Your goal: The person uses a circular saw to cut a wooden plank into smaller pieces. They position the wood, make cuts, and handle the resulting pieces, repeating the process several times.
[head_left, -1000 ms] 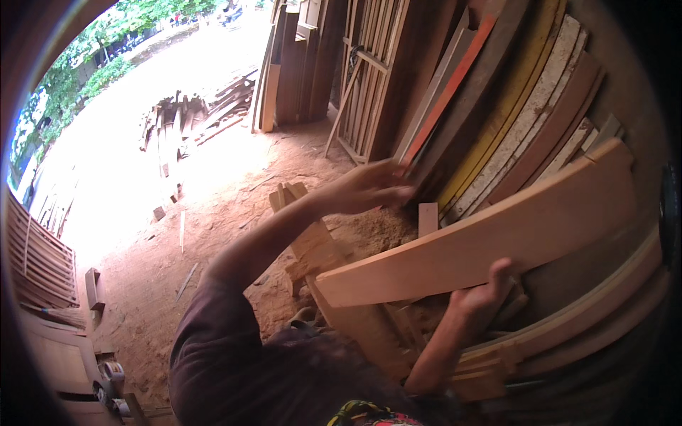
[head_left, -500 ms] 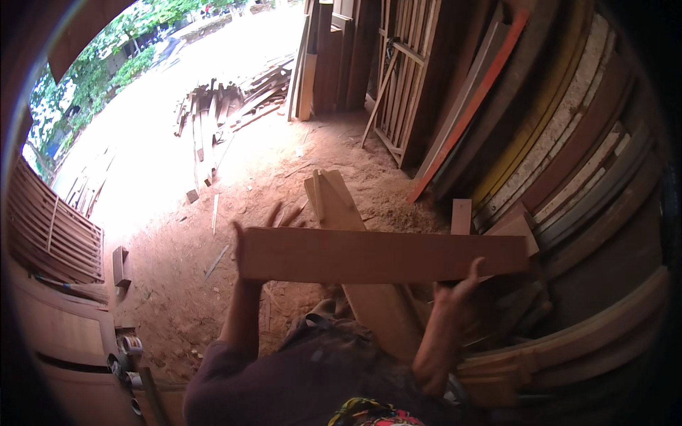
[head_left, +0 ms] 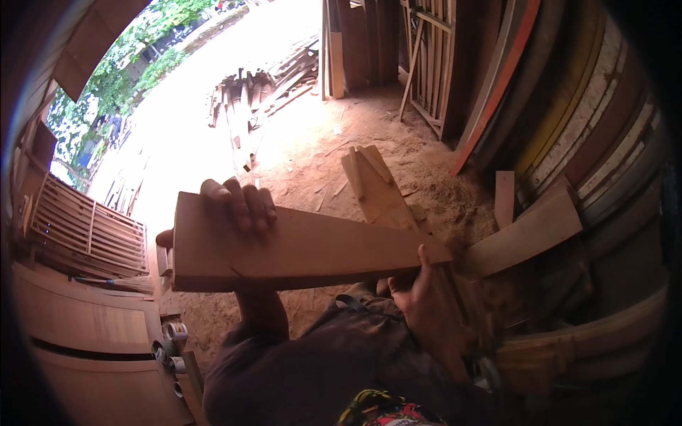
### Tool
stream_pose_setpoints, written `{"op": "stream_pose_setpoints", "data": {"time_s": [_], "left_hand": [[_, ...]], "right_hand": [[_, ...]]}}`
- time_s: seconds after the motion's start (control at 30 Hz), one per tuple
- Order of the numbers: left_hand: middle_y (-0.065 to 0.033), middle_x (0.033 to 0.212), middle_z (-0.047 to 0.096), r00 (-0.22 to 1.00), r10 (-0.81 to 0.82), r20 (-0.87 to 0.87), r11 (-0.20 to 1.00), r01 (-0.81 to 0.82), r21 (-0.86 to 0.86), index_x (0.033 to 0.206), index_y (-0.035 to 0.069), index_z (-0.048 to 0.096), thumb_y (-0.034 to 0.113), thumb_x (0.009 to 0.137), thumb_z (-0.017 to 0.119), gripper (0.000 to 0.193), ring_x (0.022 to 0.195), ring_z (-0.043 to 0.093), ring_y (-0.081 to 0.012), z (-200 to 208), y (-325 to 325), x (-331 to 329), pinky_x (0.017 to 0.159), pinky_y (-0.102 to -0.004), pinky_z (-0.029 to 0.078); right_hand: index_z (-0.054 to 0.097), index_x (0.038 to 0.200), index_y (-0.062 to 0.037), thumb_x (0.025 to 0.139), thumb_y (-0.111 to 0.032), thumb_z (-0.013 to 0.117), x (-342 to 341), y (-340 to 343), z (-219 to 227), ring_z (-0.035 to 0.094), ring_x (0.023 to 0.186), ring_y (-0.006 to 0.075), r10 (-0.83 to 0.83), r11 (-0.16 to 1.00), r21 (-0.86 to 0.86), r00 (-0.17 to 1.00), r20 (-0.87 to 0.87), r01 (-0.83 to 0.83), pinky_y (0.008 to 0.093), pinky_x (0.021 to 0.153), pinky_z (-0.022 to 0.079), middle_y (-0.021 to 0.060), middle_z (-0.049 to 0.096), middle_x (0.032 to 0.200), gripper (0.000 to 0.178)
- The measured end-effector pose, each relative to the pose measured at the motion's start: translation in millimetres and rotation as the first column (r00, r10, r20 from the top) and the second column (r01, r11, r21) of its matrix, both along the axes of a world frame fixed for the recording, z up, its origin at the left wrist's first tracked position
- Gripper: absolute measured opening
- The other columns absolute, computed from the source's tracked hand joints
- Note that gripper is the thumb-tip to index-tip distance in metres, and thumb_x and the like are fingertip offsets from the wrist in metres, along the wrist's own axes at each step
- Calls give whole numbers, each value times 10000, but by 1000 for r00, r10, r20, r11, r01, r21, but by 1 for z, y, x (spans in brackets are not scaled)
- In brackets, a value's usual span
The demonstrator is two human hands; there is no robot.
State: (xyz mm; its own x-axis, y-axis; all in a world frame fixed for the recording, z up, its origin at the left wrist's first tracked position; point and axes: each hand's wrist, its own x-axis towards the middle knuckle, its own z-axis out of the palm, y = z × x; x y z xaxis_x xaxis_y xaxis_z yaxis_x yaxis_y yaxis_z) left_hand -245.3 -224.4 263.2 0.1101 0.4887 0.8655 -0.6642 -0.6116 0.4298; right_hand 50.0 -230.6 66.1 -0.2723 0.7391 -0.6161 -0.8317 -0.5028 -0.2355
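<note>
A flat brown wooden plank [head_left: 320, 245] stretches across in front of me, raised off the ground. Its left end is close and looks wide, while the right end tapers away from me. My left hand [head_left: 238, 204] is closed over the top edge near the left end, fingers curled onto the broad face. Near the far right end, my right hand [head_left: 415, 284] grips the lower edge with the thumb up against the face. Below and beyond the plank, a longer board [head_left: 383, 192] with narrow strips on its end slants over the sawdust.
Planks and boards [head_left: 561, 128] lean along the right wall, with a loose board [head_left: 529, 234] before them. Scrap wood [head_left: 241, 106] is piled ahead in bright light. At the left are a slatted frame [head_left: 92, 227], wooden panels [head_left: 92, 312] and several cans [head_left: 174, 332].
The plank's left end has swung nearer and to the left, its right end away. My left fingers have moved from the end onto its top edge. The view has turned slightly left.
</note>
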Motion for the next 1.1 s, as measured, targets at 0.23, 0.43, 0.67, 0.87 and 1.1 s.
{"op": "stream_pose_setpoints", "data": {"time_s": [0.23,0.43,0.67,0.87,1.1], "left_hand": [[-164,848,647,1000,14,26,996,-12,-90,1236,-51,607,867,919,444,985,827,682,-320,14,24,14,792,-452,556],[-165,886,643,992,-83,-93,993,74,-93,1253,-33,591,845,923,472,946,846,672,-320,39,53,26,804,-462,545],[-166,930,638,950,-153,-271,987,132,-94,1272,-13,573,819,929,504,903,868,660,-320,73,61,38,819,-475,532],[-167,968,634,899,-193,-394,981,171,-90,1289,4,556,796,934,532,869,887,650,-319,97,62,45,831,-486,520],[-166,981,634,901,-155,-405,987,162,-17,1284,3,547,618,1005,586,677,940,671,-326,113,61,30,841,-476,555]], "right_hand": [[640,1116,-181,956,-673,644,6,-2,-1,612,683,118,156,988,-10,987,43,-156,283,537,462,-44,662,884,517],[632,1101,-188,964,-702,610,18,4,8,576,632,113,138,990,-2,990,4,-138,287,521,449,-37,629,847,533],[651,1066,-169,946,-682,665,21,0,20,581,602,120,143,990,17,988,-65,-142,274,543,463,-15,624,812,527],[645,1108,-169,990,-683,594,32,0,20,525,608,111,215,976,58,974,-71,-212,281,543,426,-30,580,780,530],[647,1022,-176,973,-707,600,35,1,40,517,581,96,292,956,56,951,-99,-288,279,543,407,-31,554,709,536]]}}
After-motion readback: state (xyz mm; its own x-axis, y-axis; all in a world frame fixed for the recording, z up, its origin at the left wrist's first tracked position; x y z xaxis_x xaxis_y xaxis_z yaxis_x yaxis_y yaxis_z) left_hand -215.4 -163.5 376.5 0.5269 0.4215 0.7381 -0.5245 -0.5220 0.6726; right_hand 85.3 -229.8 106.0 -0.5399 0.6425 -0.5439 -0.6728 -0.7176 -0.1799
